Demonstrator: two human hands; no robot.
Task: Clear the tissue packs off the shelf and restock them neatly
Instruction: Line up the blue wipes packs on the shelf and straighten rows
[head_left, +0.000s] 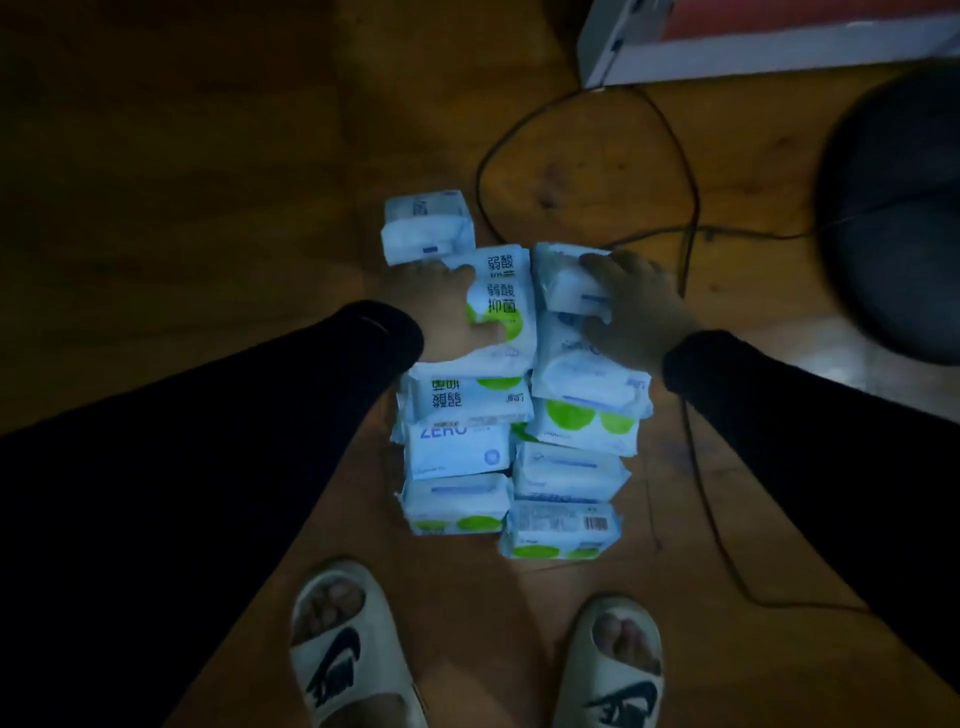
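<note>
Under both hands lies the brown wooden floor (208, 208), bearing a double stack of white, blue and green plastic tissue packs (519, 415), apparently off the shelf, which is out of view, and piled to be carried together. The left hand (447, 312) grips the top pack of its column, thumb curled over the printed face; the right hand (631, 312) clasps its column's top pack. One single pack (428, 226) lies just beyond the left hand; no container shows.

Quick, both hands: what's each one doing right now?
Left hand: grips the white tissue pack with green circles and dark lettering.
Right hand: grips the plain white-and-blue tissue pack topping the right stack.
</note>
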